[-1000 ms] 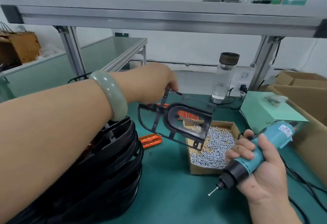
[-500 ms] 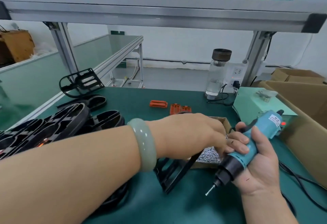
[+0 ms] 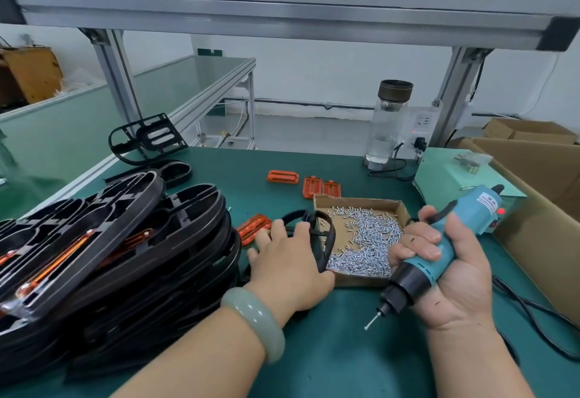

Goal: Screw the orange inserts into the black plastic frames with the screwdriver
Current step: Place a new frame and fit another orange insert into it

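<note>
My left hand (image 3: 288, 259) lies flat with spread fingers on a black plastic frame (image 3: 328, 236), which lies on the green mat against the screw box. Its fingertips touch an orange insert (image 3: 251, 228) just left of that frame. My right hand (image 3: 445, 275) grips a teal electric screwdriver (image 3: 480, 209), held above the mat with its bit (image 3: 372, 322) pointing down and to the left. Three more orange inserts lie farther back: one (image 3: 282, 176) on its own and a pair (image 3: 321, 187) side by side.
A cardboard box (image 3: 357, 201) of small silver screws sits between my hands. A tall stack of black frames (image 3: 125, 240) with orange inserts fills the left. A lone frame (image 3: 147, 137) leans at the back left. A glass bottle (image 3: 389, 121), a green power unit (image 3: 445, 171) and cartons (image 3: 533, 209) stand on the right.
My left hand carried a black frame through the air, set it down beside the screw box, and now reaches left to the orange insert. The right hand has kept the screwdriver almost still.
</note>
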